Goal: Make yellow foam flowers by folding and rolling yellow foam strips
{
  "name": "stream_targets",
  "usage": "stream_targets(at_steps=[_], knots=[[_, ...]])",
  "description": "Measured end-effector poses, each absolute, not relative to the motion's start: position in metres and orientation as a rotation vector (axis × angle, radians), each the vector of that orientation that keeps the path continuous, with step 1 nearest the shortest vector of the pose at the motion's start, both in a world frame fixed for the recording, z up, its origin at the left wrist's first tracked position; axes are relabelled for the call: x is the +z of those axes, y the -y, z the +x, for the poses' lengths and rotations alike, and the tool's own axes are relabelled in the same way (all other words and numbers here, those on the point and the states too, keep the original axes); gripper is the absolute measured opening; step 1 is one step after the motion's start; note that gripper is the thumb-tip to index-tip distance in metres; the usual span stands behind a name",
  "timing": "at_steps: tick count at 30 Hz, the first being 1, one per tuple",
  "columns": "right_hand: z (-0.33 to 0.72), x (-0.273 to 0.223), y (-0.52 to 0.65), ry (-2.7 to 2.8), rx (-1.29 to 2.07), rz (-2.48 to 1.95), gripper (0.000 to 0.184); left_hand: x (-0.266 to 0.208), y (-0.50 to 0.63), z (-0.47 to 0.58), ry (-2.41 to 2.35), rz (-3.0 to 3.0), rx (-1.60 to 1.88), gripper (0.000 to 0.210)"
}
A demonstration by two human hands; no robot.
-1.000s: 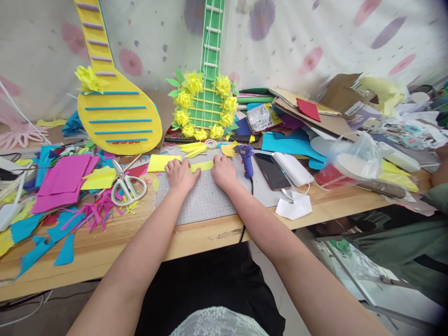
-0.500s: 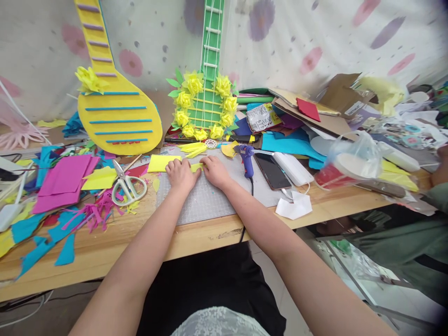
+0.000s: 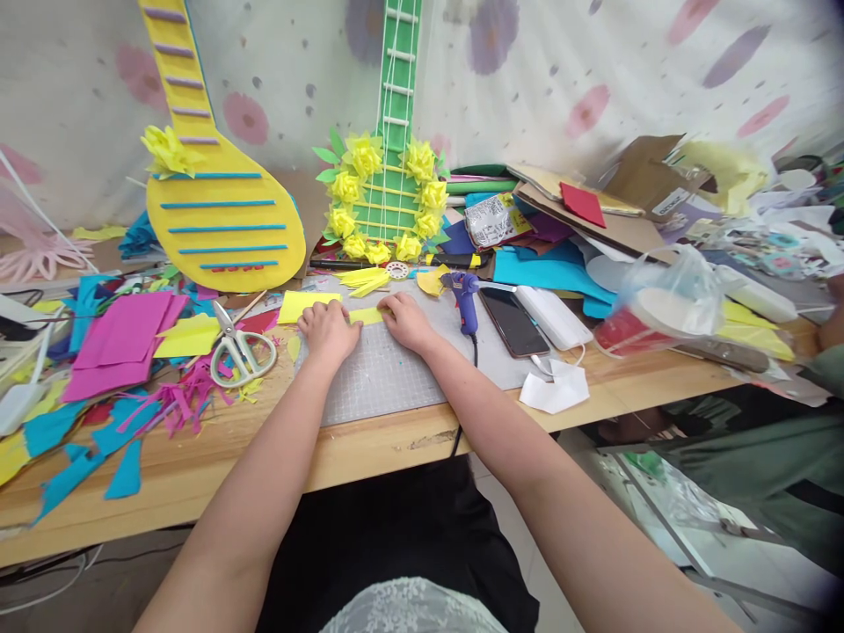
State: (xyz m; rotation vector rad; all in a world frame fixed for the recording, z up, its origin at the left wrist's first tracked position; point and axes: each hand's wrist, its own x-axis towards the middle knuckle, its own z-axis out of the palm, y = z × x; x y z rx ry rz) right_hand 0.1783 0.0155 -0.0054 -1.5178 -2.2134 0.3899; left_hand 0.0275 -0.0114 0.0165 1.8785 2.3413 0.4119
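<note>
A yellow paper strip (image 3: 365,316) lies on the grey cutting mat (image 3: 375,378), between the two hands, near the middle of the bench (image 3: 237,457) in its length and set back from the front edge. Its long axis goes from left to right, nearly parallel to this front edge, and its right end points toward the glue gun (image 3: 465,308). The left hand (image 3: 327,330) lies over the left part of the strip, with the fingers bent down and the thumb reaching to the right along it; the right hand (image 3: 403,321) has its fingertips at the right end. Both hands touch the strip, but I cannot tell if the fingers pinch it or only press on it. A wider yellow sheet (image 3: 304,304) lies just behind and to the left of the left hand. To the left of the mat are the scissors (image 3: 229,331), and farther toward the left end of the bench are pink sheets (image 3: 122,330) and many coloured scraps. Right of the glue gun there is a black phone (image 3: 512,322). Along the back edge stand a yellow toy guitar (image 3: 228,272) and a green toy guitar (image 3: 396,145) with yellow flowers, before a pale curtain (image 3: 541,88) with pink and purple spots. At the right, beyond the bench's front edge, another person's green clothing (image 3: 778,475) is partly visible.
</note>
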Motion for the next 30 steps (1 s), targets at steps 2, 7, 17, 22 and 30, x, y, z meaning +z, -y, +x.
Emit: stream_targets(at_steps=[2,7,17,22,30], knots=[[0.179,-0.008,-0.017,2.199,0.401,-1.503,0.025,0.016,0.011,0.026,-2.339,1.842,0.413,0.026],[0.179,-0.012,-0.019,2.173,0.405,-1.457,0.023,0.017,0.006,0.019,-2.314,1.734,0.424,0.021],[0.179,-0.012,-0.019,2.182,0.381,-1.453,0.023,0.018,0.005,0.005,-2.112,1.885,0.659,0.027],[0.181,-0.016,-0.02,2.107,0.396,-1.391,0.033,0.007,0.009,0.017,-1.972,2.118,0.601,0.048],[0.184,-0.011,-0.015,2.044,0.354,-1.311,0.046,0.007,0.01,0.018,-1.885,2.132,0.649,0.044]])
